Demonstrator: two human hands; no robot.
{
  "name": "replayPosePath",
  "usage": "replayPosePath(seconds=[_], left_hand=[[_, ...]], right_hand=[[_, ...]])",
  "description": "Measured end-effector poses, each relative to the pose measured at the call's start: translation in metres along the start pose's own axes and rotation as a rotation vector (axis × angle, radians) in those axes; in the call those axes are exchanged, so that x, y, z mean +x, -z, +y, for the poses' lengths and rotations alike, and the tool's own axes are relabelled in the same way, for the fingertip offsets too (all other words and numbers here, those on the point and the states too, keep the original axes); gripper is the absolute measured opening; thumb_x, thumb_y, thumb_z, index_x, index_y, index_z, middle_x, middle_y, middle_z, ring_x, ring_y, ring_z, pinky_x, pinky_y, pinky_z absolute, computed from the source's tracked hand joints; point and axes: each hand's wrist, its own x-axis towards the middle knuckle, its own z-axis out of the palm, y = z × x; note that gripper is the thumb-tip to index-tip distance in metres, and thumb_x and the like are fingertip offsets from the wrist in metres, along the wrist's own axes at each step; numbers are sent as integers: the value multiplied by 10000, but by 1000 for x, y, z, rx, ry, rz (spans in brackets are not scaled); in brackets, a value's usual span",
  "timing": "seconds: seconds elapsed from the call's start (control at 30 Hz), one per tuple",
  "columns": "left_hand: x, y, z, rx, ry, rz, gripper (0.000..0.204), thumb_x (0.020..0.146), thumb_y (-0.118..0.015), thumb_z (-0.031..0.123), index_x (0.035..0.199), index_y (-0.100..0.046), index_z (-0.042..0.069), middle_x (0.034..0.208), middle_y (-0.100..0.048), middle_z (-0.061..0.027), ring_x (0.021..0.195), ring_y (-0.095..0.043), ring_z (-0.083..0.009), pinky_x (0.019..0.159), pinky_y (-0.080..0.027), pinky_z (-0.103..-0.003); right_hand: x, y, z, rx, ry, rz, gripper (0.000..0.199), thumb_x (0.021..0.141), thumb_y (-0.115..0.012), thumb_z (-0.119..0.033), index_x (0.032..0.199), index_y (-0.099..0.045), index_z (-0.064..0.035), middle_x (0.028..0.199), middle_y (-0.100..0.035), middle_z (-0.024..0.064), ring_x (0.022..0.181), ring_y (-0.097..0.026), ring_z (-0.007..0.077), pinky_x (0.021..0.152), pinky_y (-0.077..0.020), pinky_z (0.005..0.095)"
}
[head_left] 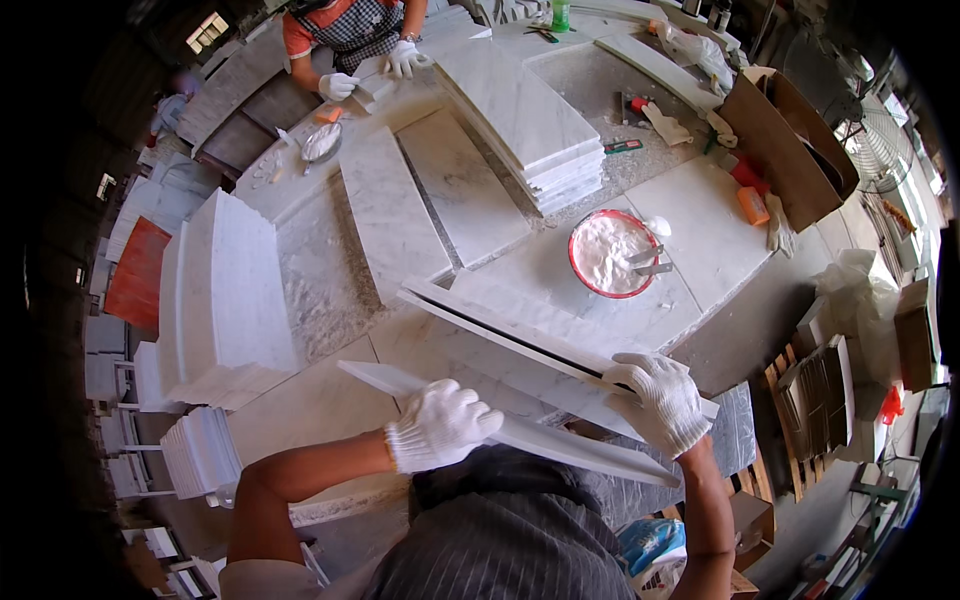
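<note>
My left hand (442, 425), in a white knit glove, is closed round a long narrow white strip (570, 448) close to my body. The strip runs slantwise from the table's middle to below my right hand. At the right, my gloved right hand (660, 400) grips the end of a long marble slab (480, 345), tilted up with its edge toward me. A thin dark gap runs along that edge beside a second narrow piece (500, 318). My right fingertips are partly hidden behind the slab. Beyond it stands a red-rimmed bowl (605, 250) of white paste with putty knives in it.
Marble slabs are stacked on the table (640, 330) at the left (230, 300) and far middle (530, 110). Two flat slabs (395, 205) lie between them. Across the table, a person's gloved hands (403, 58) work on small pieces. A cardboard box (770, 150) stands far right.
</note>
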Motion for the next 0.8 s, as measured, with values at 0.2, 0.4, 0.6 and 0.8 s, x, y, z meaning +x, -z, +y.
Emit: replayPosePath(seconds=[0.2,0.4,0.6,0.8], left_hand=[[-44,102,-14,-97,173,-31,239,682,-772,250,864,-652,151,690,-602,3,683,-580,-179,636,-434,-352],[-39,181,-42,32,391,147,273,684,-798,266,869,-680,102,731,-621,-76,725,-592,-289,694,-433,-416],[40,183,-81,-10,506,279,267,728,-766,239,915,-684,66,797,-649,-129,798,-617,-323,741,-461,-419],[117,122,-114,-35,214,141,275,699,-782,231,907,-700,72,834,-666,-104,807,-620,-305,722,-477,-396]], right_hand=[[-3,-1,3,9,2,-7,341,692,-772,-127,1010,-650,-108,1048,-663,110,916,-646,337,789,-513,436],[-18,-13,11,45,-139,-28,342,723,-737,-135,1049,-640,-101,1094,-649,125,927,-642,341,797,-514,443],[-5,-4,4,-8,-26,47,284,694,-761,-126,968,-693,-96,1018,-674,110,895,-654,328,782,-521,426],[-4,-4,3,6,-77,15,349,695,-768,-140,1031,-684,-97,1033,-675,97,896,-660,321,767,-525,427]])
